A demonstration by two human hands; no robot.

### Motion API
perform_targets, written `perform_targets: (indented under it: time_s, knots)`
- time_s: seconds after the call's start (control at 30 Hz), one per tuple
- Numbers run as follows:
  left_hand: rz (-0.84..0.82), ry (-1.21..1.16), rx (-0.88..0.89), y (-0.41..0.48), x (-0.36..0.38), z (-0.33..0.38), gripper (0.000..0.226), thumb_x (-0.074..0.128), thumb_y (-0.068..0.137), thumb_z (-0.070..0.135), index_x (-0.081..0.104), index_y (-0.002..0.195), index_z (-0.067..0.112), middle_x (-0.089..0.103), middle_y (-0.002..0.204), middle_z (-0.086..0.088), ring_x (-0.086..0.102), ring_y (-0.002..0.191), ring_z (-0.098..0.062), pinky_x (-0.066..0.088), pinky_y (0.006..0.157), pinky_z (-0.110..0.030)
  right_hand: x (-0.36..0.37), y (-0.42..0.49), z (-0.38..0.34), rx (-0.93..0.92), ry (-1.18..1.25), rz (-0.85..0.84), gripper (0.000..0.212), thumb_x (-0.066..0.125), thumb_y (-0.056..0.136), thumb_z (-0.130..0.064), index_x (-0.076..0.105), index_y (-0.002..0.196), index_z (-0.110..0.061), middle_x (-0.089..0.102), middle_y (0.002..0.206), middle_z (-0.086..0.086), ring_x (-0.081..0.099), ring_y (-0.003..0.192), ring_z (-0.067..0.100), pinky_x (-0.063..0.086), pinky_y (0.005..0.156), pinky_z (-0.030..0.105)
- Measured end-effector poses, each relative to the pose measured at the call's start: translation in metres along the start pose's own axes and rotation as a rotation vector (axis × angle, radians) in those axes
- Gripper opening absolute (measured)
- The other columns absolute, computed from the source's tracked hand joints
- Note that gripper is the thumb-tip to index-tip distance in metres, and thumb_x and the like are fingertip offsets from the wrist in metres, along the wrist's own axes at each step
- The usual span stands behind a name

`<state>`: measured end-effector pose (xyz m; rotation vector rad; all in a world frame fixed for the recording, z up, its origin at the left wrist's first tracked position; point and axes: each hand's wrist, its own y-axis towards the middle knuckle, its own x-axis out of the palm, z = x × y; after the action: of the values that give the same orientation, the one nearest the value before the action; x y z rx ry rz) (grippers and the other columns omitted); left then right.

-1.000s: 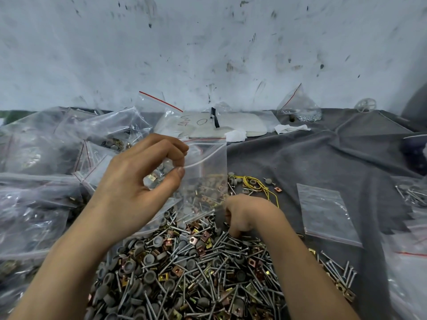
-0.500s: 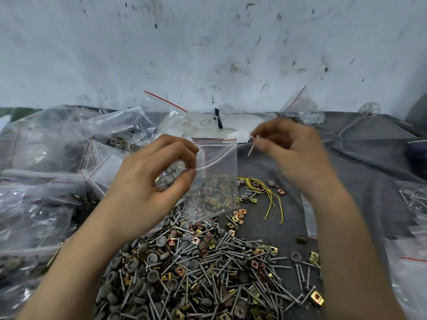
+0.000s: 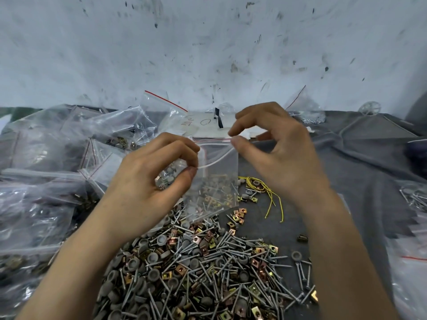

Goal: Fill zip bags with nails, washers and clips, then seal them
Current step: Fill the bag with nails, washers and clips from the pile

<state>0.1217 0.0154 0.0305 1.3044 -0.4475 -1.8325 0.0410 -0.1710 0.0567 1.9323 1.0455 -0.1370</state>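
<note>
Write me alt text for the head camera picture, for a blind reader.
A left hand and a right hand pinch the top edge of a clear, part-filled zip bag above a pile of nails, washers and clips on grey cloth. Filled bags lie left.

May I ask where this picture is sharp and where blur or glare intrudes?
Head view: the hardware pile is sharp; the bag heap at left shows glare; the grey cloth smears toward the right edge; lighting is soft and even.
</note>
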Motion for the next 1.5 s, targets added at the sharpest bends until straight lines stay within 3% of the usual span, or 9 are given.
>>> perform_targets:
  time_s: [0.13, 0.27, 0.43, 0.6, 0.87, 1.03, 1.13, 1.27, 1.5]
  knots:
    - [0.005, -0.009, -0.004, 0.0, -0.001, 0.0, 0.013, 0.053, 0.088, 0.025, 0.062, 0.086, 0.016, 0.063, 0.106, 0.005, 0.061, 0.102, -0.009, 0.048, 0.086, -0.029, -0.004, 0.001, 0.003, 0.037, 0.038, 0.042, 0.008, 0.067, 0.084, -0.009, 0.068, 0.084, -0.017, 0.061, 0.102, -0.007, 0.057, 0.102, 0.005, 0.049, 0.086, 0.032]
    - [0.005, -0.004, -0.009, 0.0, -0.002, 0.001, 0.014, 0.053, 0.088, 0.025, 0.063, 0.086, 0.015, 0.063, 0.106, 0.005, 0.061, 0.102, -0.009, 0.046, 0.085, -0.025, -0.003, 0.001, 0.008, 0.083, 0.042, 0.038, 0.011, 0.066, 0.084, -0.013, 0.068, 0.082, -0.024, 0.063, 0.1, -0.009, 0.056, 0.098, -0.001, 0.045, 0.074, 0.015]
    - [0.008, 0.013, -0.027, 0.0, -0.003, 0.001, 0.016, 0.052, 0.087, 0.027, 0.063, 0.085, 0.015, 0.063, 0.105, 0.005, 0.06, 0.1, -0.005, 0.045, 0.084, -0.021, 0.011, 0.004, 0.039, 0.324, -0.004, 0.026, 0.026, 0.058, 0.084, -0.004, 0.062, 0.072, -0.027, 0.064, 0.076, -0.011, 0.055, 0.063, -0.006, 0.039, 0.059, 0.008]
    - [0.011, 0.036, -0.028, 0.001, -0.002, 0.001, 0.018, 0.052, 0.087, 0.028, 0.063, 0.085, 0.015, 0.064, 0.105, 0.006, 0.06, 0.101, -0.004, 0.047, 0.087, -0.026, 0.045, -0.011, 0.082, 0.627, -0.346, -0.699, 0.014, 0.066, 0.082, -0.008, 0.069, 0.077, -0.021, 0.065, 0.081, 0.001, 0.061, 0.083, 0.02, 0.047, 0.076, 0.027]
    - [0.036, 0.008, -0.056, 0.0, -0.001, -0.004, 0.021, 0.051, 0.086, 0.028, 0.064, 0.085, 0.011, 0.064, 0.105, 0.005, 0.061, 0.104, -0.007, 0.05, 0.086, -0.033, 0.087, -0.027, 0.095, 0.625, -0.551, -0.829, 0.01, 0.062, 0.086, -0.013, 0.058, 0.094, -0.012, 0.062, 0.112, 0.017, 0.059, 0.105, 0.033, 0.05, 0.089, 0.038]
    - [0.032, -0.001, -0.055, 0.0, -0.002, -0.005, 0.022, 0.051, 0.087, 0.029, 0.063, 0.086, 0.011, 0.064, 0.105, 0.004, 0.06, 0.104, -0.008, 0.05, 0.086, -0.035, 0.066, -0.015, 0.095, 0.611, -0.395, -0.566, 0.008, 0.058, 0.092, -0.014, 0.061, 0.097, -0.008, 0.064, 0.102, 0.008, 0.061, 0.09, 0.023, 0.048, 0.076, 0.031]
    - [0.009, 0.003, -0.041, 0.0, -0.001, -0.003, 0.02, 0.051, 0.087, 0.027, 0.063, 0.086, 0.012, 0.063, 0.106, 0.005, 0.06, 0.105, -0.007, 0.048, 0.087, -0.033, 0.037, -0.002, 0.076, 0.596, 0.056, -0.24, 0.019, 0.061, 0.089, -0.002, 0.055, 0.08, -0.017, 0.067, 0.078, 0.004, 0.057, 0.059, 0.015, 0.047, 0.057, 0.027]
    - [-0.03, 0.002, -0.003, -0.001, 0.002, 0.001, 0.014, 0.052, 0.088, 0.021, 0.062, 0.085, 0.012, 0.063, 0.106, 0.005, 0.059, 0.104, -0.005, 0.047, 0.088, -0.028, 0.004, 0.005, 0.032, 0.259, 0.555, 0.072, 0.018, 0.06, 0.086, 0.004, 0.06, 0.082, -0.013, 0.073, 0.071, 0.0, 0.064, 0.058, 0.009, 0.051, 0.057, 0.019]
    - [-0.067, 0.001, 0.021, 0.0, 0.004, 0.01, 0.018, 0.05, 0.088, 0.024, 0.062, 0.086, 0.011, 0.063, 0.107, 0.003, 0.058, 0.102, -0.001, 0.043, 0.087, -0.017, 0.001, -0.004, -0.012, -0.106, -0.11, -0.126, 0.009, 0.064, 0.086, -0.013, 0.064, 0.084, -0.021, 0.067, 0.099, -0.005, 0.054, 0.098, 0.012, 0.043, 0.08, 0.023]
